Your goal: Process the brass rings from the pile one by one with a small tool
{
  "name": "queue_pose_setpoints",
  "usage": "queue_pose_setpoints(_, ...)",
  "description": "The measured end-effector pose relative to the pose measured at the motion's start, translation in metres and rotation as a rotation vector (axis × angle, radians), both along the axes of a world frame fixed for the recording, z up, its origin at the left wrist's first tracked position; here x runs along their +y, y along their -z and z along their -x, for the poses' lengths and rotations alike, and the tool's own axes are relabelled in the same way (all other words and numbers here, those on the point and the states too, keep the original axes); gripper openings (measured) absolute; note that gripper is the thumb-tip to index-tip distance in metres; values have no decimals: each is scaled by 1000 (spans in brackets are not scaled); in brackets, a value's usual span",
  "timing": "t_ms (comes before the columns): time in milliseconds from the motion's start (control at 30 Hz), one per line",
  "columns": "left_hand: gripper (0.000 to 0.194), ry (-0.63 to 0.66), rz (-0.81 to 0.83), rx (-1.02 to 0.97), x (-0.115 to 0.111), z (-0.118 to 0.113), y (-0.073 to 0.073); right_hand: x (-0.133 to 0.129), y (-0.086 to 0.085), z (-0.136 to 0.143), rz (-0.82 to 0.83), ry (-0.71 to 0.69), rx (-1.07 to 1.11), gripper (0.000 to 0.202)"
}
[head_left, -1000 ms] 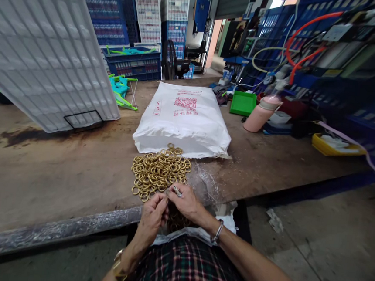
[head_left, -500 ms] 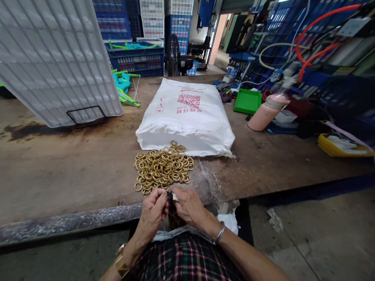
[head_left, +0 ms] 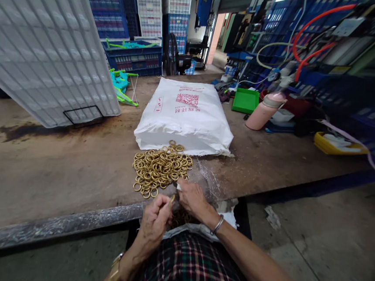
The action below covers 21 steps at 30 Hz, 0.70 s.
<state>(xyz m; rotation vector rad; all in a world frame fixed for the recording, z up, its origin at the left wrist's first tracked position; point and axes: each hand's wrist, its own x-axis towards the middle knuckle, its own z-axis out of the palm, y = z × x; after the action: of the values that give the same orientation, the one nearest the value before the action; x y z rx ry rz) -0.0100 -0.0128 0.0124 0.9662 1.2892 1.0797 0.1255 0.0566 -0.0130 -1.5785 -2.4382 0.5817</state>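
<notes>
A pile of brass-coloured rings (head_left: 158,168) lies at the table's near edge. My left hand (head_left: 157,218) is closed just in front of the pile, pinching one ring (head_left: 172,198) upright between thumb and fingertips. Close beside it, my right hand (head_left: 193,199) reaches to the pile's near right corner with its fingers closed. A small whitish scrap (head_left: 178,186) shows at those fingertips, with something dark by it; I cannot make out its kind. Below both hands, more rings (head_left: 180,218), darker in shadow, sit in an open bag (head_left: 184,231) on the lap.
Behind the pile lies a white printed sack (head_left: 186,114). A grey ribbed crate (head_left: 56,59) leans at left, near green-and-blue plastic parts (head_left: 123,84). At right stand a green tray (head_left: 245,100), a pink bottle (head_left: 265,112) and a yellow tray (head_left: 334,145).
My hands have moved apart. The right has gone slightly forward to the pile; the left has drawn back a little, and a ring now shows in its fingertips.
</notes>
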Motion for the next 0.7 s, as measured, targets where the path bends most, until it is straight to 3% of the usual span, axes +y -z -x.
queue_pose_setpoints(100, 35, 33, 97, -194, -1, -3, -4, 6, -1, -7, -55, 50, -1, 21)
queue_pose_setpoints(267, 37, -101, 218, -508, 6, 3, 6, 11, -9, 1, -134, 48, 52, 33)
queue_pose_setpoints(467, 34, -172, 268, -662, 8, 13, 8, 19, -10, 18, -71, 107, -87, 21)
queue_pose_setpoints(700, 33, -199, 355, -796, 12, 15, 15, 20, -1, 12, -95, 108, -23, 24)
